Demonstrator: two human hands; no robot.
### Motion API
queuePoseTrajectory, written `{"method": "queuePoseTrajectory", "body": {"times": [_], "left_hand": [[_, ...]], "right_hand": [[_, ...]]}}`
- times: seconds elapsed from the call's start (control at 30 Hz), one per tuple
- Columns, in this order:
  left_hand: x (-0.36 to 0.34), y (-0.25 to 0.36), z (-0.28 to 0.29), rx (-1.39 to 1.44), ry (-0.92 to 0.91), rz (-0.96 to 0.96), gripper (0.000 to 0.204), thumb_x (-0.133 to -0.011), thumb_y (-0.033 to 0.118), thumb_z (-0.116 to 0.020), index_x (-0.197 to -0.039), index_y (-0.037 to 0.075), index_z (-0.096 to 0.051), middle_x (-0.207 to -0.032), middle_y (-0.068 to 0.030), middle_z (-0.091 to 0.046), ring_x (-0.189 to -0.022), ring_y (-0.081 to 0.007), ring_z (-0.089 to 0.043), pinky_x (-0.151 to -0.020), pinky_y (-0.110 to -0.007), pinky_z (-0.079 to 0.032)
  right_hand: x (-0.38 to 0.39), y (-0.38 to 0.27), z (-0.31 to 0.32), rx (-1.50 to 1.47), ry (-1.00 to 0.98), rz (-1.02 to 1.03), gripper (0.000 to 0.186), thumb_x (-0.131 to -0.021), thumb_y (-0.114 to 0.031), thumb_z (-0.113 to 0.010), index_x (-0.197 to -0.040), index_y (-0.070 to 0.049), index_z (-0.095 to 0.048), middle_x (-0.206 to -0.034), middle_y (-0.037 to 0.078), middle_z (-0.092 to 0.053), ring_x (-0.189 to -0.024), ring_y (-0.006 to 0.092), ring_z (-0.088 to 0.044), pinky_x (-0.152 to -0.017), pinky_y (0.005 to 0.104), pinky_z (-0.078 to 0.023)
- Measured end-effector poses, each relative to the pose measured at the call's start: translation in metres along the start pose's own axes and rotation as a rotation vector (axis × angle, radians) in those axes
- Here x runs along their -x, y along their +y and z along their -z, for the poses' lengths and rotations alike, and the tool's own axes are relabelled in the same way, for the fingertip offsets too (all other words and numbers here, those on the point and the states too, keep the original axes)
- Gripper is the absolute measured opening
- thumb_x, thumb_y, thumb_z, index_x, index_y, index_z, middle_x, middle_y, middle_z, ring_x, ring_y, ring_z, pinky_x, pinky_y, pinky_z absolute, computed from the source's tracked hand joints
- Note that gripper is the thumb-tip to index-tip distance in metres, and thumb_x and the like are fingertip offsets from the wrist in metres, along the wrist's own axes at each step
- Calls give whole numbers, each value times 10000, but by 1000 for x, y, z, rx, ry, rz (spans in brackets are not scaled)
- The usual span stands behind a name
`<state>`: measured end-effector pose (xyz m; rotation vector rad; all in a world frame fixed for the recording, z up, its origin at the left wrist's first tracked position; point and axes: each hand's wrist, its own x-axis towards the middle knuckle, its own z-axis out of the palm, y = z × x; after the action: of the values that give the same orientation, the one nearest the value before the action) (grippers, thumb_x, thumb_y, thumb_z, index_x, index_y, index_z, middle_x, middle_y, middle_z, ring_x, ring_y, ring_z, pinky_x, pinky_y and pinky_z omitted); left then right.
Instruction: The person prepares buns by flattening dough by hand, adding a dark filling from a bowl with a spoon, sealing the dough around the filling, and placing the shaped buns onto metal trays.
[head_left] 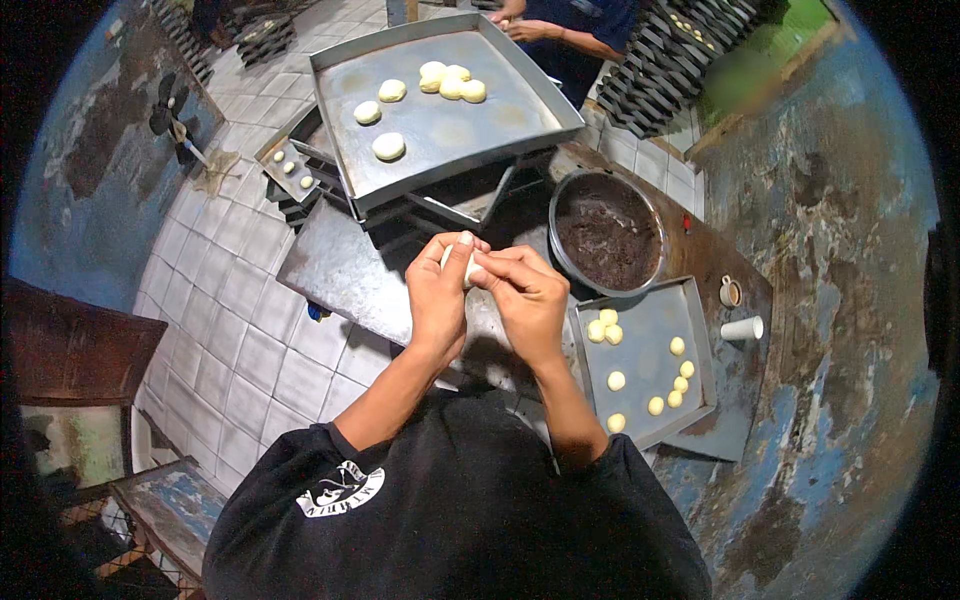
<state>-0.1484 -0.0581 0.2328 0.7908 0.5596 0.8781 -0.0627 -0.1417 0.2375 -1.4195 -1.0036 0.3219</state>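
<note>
A pale piece of dough is pinched between both my hands, mostly covered by thumbs and fingers. My left hand is closed round its left side, the thumb pressing along the top. From the right, my right hand grips it with thumb and fingertips. Just beyond my hands, a large metal tray sits raised and slightly tilted, with several round dough balls on it. A round bowl of dark, crumbly filling stands to the right. Nearer me, a smaller tray bears several pale yellow dough balls.
Below my hands is a worn metal tabletop. At the right lie a white cylinder and a small cup. Another person's arm shows beyond the raised tray. Stacked dark trays stand far right; a fan at left.
</note>
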Motion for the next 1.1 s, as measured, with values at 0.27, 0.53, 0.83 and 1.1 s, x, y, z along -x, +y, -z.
{"method": "queuePoseTrajectory", "body": {"times": [0.27, 0.53, 0.83, 1.1], "left_hand": [[-60, 75, 48, -470, -420, -525, 392, -1077, 276, -480, -1000, 39, -783, -1470, -171, -562, -1480, -333, -382, -1208, -497, -219], [-138, 119, 155, -554, -159, -533, 478, -999, 394, -520, -1244, 18, -683, -1436, -183, -552, -1396, -329, -437, -1186, -464, -269], [-179, 152, 280, -424, 231, -440, 270, -966, 173, -577, -1138, -1, -691, -1356, -153, -587, -1310, -237, -496, -1120, -374, -325], [-194, 164, 292, -425, 346, -492, 204, -972, 134, -578, -1100, 18, -687, -1323, -119, -594, -1231, -189, -518, -1006, -327, -382]], "right_hand": [[-83, -22, -53, -121, -375, -421, 443, -841, -65, -825, -1241, 7, -649, -1113, 30, -679, -1044, 124, -619, -914, 249, -513], [-234, 37, -88, 705, -489, 62, 556, -817, -126, -802, -1319, 22, -612, -1254, 229, -674, -1077, 344, -704, -950, 397, -541], [-340, 118, -92, 911, -743, -8, 574, -1043, -395, -519, -1505, -63, -448, -1600, 206, -370, -1481, 371, -355, -1213, 529, -231], [-322, 182, -132, 1039, -742, 355, 709, -1021, -520, -468, -1608, -165, -290, -1665, 146, -261, -1558, 372, -148, -1239, 604, -22]]}}
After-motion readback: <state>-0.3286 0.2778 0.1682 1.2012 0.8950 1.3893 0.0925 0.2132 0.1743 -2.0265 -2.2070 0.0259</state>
